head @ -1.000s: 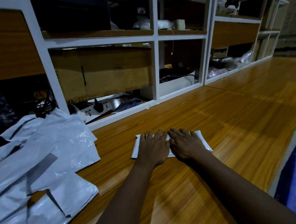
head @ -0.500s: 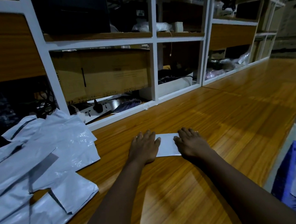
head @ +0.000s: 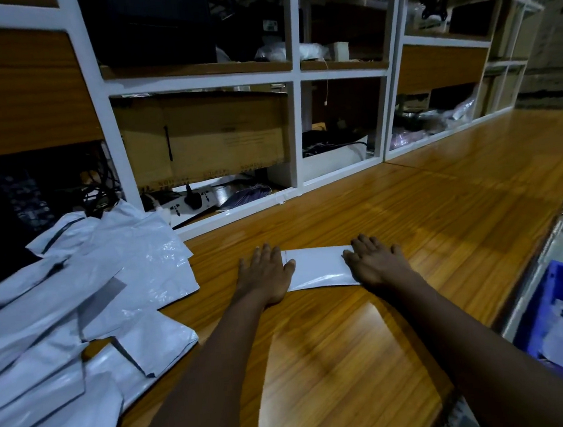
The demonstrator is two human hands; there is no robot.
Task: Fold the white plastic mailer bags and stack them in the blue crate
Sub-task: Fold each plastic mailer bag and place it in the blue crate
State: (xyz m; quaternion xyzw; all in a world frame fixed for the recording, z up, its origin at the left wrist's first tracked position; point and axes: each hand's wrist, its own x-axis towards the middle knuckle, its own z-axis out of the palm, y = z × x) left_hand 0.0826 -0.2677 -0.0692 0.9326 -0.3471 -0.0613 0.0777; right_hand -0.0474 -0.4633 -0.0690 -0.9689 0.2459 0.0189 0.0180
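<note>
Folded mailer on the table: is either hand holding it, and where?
Not gripped. The left hand presses flat on the folded mailer at its left end, the right hand at its right end.

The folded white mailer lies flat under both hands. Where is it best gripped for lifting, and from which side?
Probably its right end: pinch the folded mailer with the right hand, thumb sliding under from the near edge. It lies flat on the table, so only edges offer purchase, and the blue crate sits to the right.
</note>
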